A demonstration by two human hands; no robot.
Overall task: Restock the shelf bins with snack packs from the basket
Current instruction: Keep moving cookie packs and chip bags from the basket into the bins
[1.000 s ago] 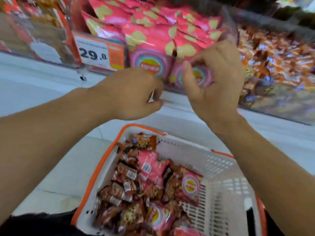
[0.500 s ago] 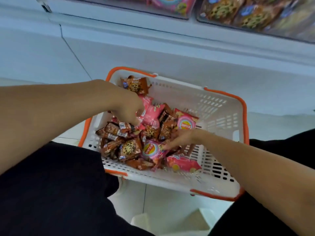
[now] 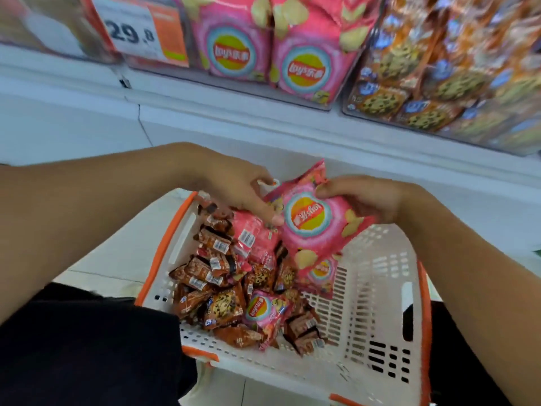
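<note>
Holding a pink chip pack (image 3: 314, 221) above the basket (image 3: 380, 288), the right hand (image 3: 369, 197) has its thumb on the pack's front near the upper edge, with the other fingers curled behind it. The left hand (image 3: 237, 189) meets the same pack at its left edge, fingers bent down and a fingertip touching the wrapper; whether it truly pinches the pack cannot be told. The pack hangs tilted, its round logo upside down, over the far half of the basket.

The basket is white with an orange rim and sits between the person's dark-clad legs on a pale floor (image 3: 111, 259). Inside it, on its left side, lies a heap of brown cookie packs (image 3: 210, 273), mixed with a few more small pink packs (image 3: 263, 310); the right side of the basket shows bare mesh.

Beyond the basket runs a white shelf (image 3: 263, 118). Directly beyond the basket, a clear bin (image 3: 334, 104) holds pink chip bags (image 3: 304, 63) standing upright. To the right of that bin, another bin holds cookie packs (image 3: 409, 83) in orange and brown wrappers. To the left of the chip bags hangs a price tag (image 3: 140, 30) reading 29.8.
</note>
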